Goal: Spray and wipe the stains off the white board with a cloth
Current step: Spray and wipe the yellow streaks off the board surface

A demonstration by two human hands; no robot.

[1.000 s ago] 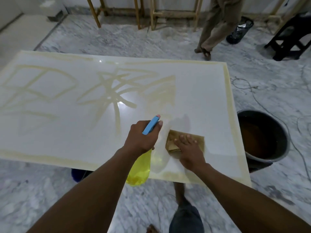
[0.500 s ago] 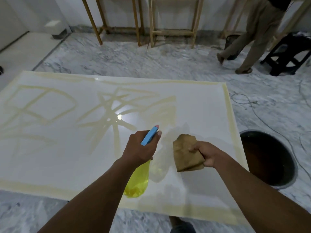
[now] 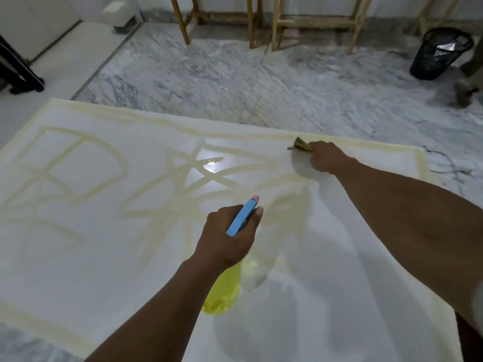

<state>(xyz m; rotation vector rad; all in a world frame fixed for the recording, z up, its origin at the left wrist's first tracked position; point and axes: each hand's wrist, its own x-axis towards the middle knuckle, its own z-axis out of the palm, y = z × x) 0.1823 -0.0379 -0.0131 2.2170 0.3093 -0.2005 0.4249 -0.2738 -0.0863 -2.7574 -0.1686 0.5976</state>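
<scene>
Over the stained white board (image 3: 86, 231), the left hand (image 3: 227, 239) grips a yellow spray bottle (image 3: 224, 293); the right hand (image 3: 325, 156), fingers closed, presses a brown cloth (image 3: 302, 145) near the far edge.

Dim, cool indoor light. An overhead lamp leaves a small bright glare spot on the glossy white board (image 3: 104, 231), just above centre. Soft grey shadows of both arms fall on the board toward 5 o'clock. Wide-angle bending curves the board's edges. A person's foot (image 3: 464, 94) at 2 o'clock is motion-blurred.
</scene>
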